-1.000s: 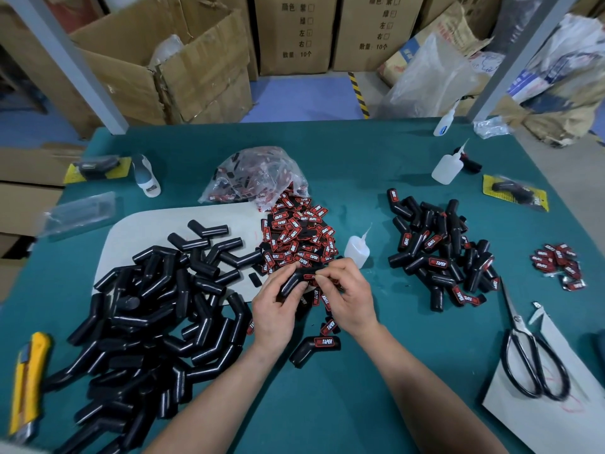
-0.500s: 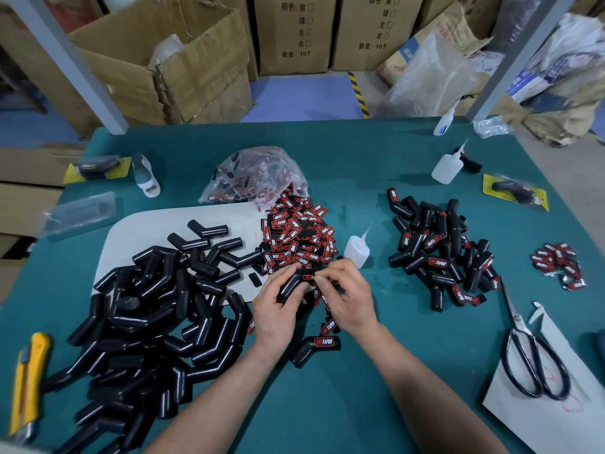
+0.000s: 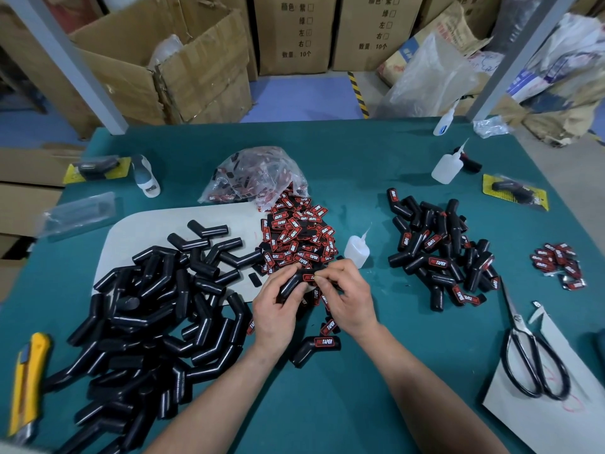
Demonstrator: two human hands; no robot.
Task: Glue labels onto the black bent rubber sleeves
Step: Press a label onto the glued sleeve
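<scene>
My left hand grips a black bent rubber sleeve just above the table's middle. A red and black label lies on the sleeve's upper end, and the fingertips of my right hand pinch it there. Plain black sleeves are heaped at the left. Loose labels form a pile behind my hands. Sleeves with labels on them are heaped at the right. One labelled sleeve lies in front of my hands. A small glue bottle stands just behind my right hand.
A clear bag of labels sits behind the pile. Scissors lie on white paper at the right, near a small cluster of labels. A yellow utility knife lies at the left edge. Two more glue bottles stand at the back right.
My hands stay in the same place on the sleeve. The right fingers have shifted slightly along the label.
</scene>
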